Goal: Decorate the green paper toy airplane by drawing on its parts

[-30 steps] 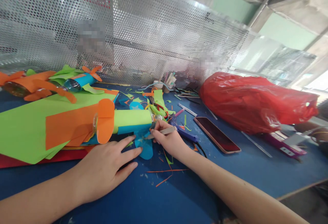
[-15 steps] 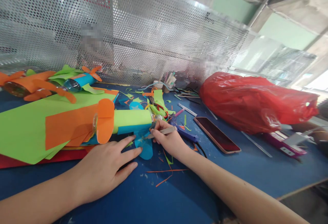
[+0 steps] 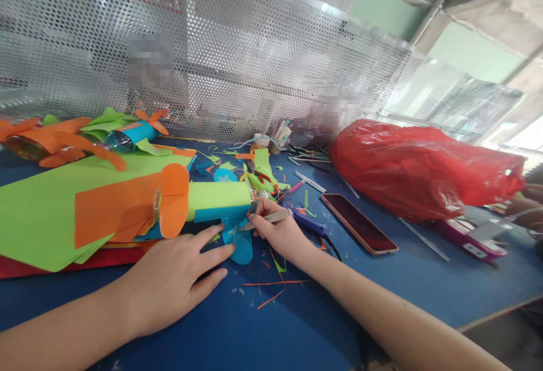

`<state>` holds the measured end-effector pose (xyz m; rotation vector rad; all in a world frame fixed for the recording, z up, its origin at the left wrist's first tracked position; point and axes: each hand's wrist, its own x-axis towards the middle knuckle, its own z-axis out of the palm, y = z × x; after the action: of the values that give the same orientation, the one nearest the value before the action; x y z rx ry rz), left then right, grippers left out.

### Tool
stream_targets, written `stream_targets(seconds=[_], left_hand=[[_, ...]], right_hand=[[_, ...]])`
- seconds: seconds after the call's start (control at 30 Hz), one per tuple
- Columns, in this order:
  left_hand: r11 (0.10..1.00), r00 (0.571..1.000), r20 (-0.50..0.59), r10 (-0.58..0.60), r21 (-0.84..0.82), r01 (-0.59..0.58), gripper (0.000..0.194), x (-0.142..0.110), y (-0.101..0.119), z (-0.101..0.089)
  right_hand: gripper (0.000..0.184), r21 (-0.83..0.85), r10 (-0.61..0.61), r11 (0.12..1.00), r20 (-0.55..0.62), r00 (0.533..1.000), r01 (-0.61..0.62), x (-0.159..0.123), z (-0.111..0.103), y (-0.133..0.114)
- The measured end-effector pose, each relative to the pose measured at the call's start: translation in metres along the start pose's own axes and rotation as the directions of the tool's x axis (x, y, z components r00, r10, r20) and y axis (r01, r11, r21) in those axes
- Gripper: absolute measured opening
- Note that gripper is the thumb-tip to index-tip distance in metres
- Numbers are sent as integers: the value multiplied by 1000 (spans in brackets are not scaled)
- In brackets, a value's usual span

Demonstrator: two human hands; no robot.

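Observation:
My left hand (image 3: pixel 172 277) lies flat on the blue table (image 3: pixel 297 326), fingers spread, fingertips pressing the edge of a blue paper cut-out (image 3: pixel 240 244). My right hand (image 3: pixel 280 231) is closed around a thin grey craft knife (image 3: pixel 267 219), its tip on the blue paper. Just behind lies a bottle wrapped in green and blue paper (image 3: pixel 218 200) with orange paper wings (image 3: pixel 127 206).
Green and orange sheets (image 3: pixel 38 207) and other paper-covered bottles (image 3: pixel 85 136) lie at left. Paper scraps (image 3: pixel 258 170), a phone (image 3: pixel 358 223), and a red plastic bag (image 3: pixel 419 167) sit to the right. A perforated metal screen (image 3: pixel 237 60) backs the table. Another person's hand (image 3: pixel 526 212) shows at far right.

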<state>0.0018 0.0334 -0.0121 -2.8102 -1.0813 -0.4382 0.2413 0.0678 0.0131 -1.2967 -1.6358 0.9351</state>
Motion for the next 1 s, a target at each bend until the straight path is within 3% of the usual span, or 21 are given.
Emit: stream_targets(seconds=[0.43, 1.0], left_hand=[[1000, 1000, -27, 12, -14, -12, 54, 1, -1, 1], [1000, 1000, -23, 5, -9, -6, 51, -1, -1, 2]], right_hand=[[21, 30, -52, 998, 38, 998, 51, 1, 1, 4], [20, 27, -9, 1000, 8, 1000, 9, 0, 1, 2]])
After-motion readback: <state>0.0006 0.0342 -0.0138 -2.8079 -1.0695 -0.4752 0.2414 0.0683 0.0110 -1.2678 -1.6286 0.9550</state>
